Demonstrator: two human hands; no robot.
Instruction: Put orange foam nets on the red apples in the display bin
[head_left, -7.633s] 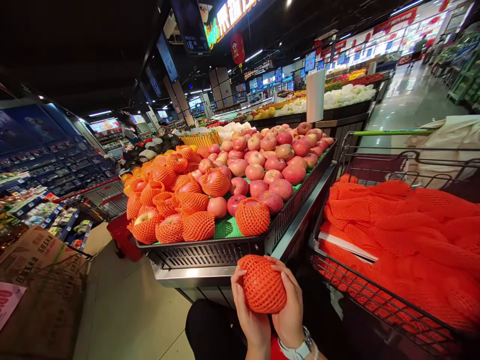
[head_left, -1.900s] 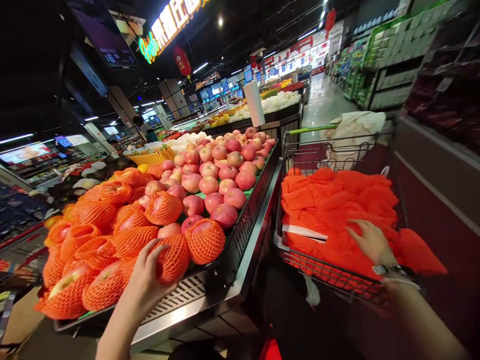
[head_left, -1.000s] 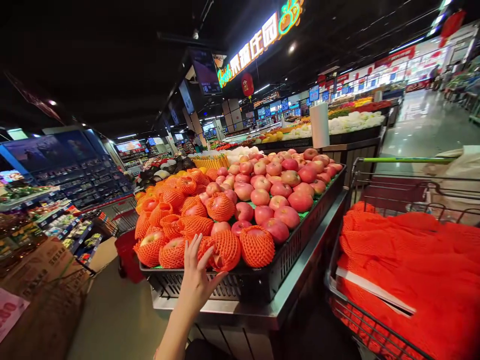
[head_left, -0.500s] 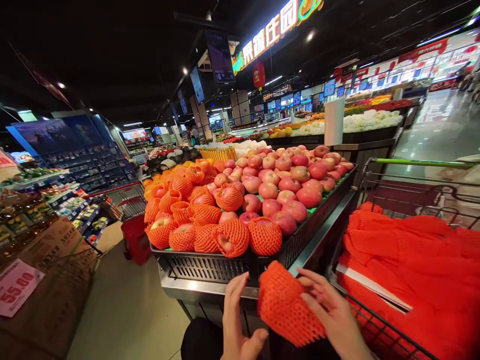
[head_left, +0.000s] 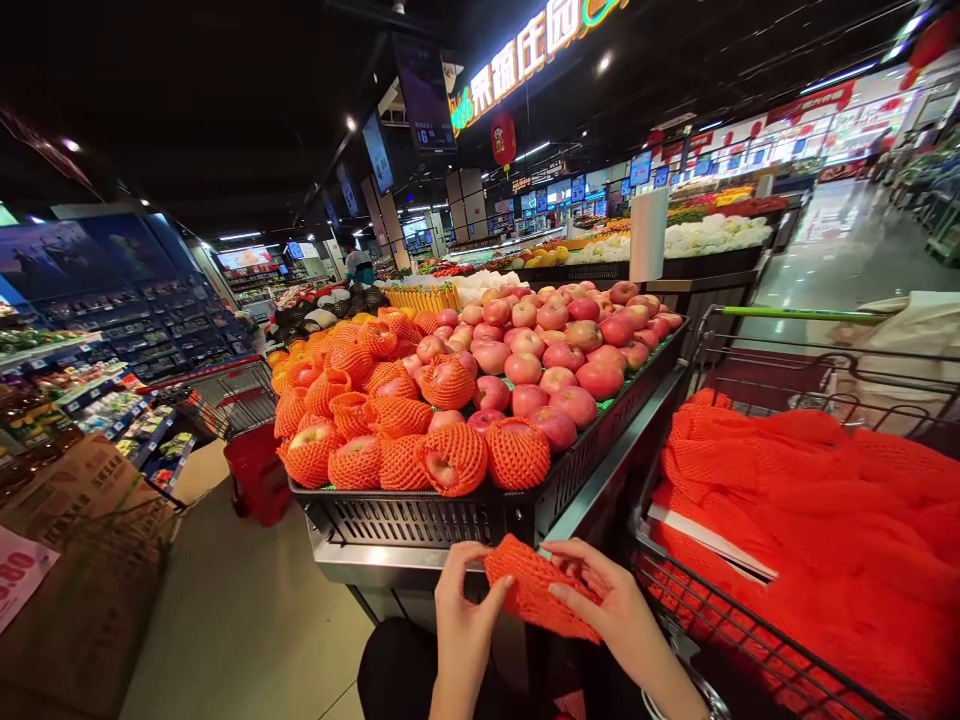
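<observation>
Between my two hands is an orange foam fruit net (head_left: 541,592), flattened, with no fruit visible in it. My left hand (head_left: 466,606) pinches its left end between thumb and fingers. On the other end, my right hand (head_left: 611,612) grips it with thumb and fingertips. Just beyond my hands stands a black crate (head_left: 397,520) heaped with fruit. Bare red apples (head_left: 559,380) fill its right part. Toward the front left, several apples wear orange foam nets, among them a netted apple (head_left: 519,455) at the front corner.
At my right a wire cart (head_left: 742,625) holds a large pile of orange foam nets (head_left: 817,500). A metal ledge (head_left: 352,562) runs under the crate. Left on the floor are a red basket (head_left: 259,480) and a shopping cart (head_left: 244,400). A plastic bag roll (head_left: 647,235) stands behind the apples.
My left hand has closed on the foam net, which was only in my right hand before. The net has turned flatter and moved slightly left. The view has shifted a little to the right.
</observation>
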